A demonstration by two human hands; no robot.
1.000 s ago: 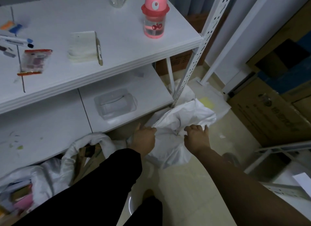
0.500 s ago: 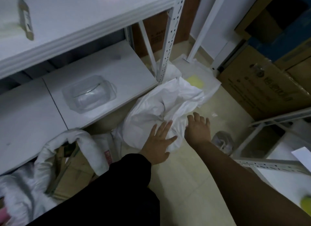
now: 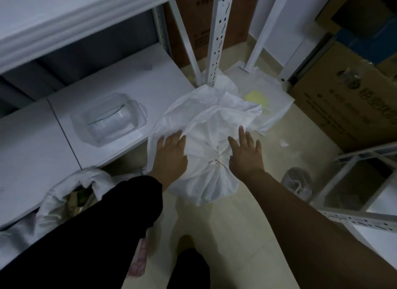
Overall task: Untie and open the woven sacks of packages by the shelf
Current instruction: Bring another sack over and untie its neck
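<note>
A white woven sack (image 3: 206,125) lies on the floor against the shelf's corner post (image 3: 218,35). Its mouth is gathered and bound by a thin tie (image 3: 218,160), with the loose end fanned out toward me. My left hand (image 3: 170,153) lies flat on the sack just left of the tie, fingers straight. My right hand (image 3: 246,151) rests on the sack just right of the tie, fingers spread. A second white sack (image 3: 64,194) sits open at the lower left under the shelf, with brown packages showing inside.
A clear plastic tray (image 3: 109,121) sits on the low shelf board (image 3: 32,151). Cardboard boxes (image 3: 348,108) stand at the right. A small clear bag (image 3: 297,180) lies on the floor beside a flat-lying rack frame (image 3: 356,220). Flat white sacking with a yellow label (image 3: 256,96) lies behind.
The view has dropped closer to the sack. Both hands have let go of the cloth they gripped and now lie flat on either side of the tie.
</note>
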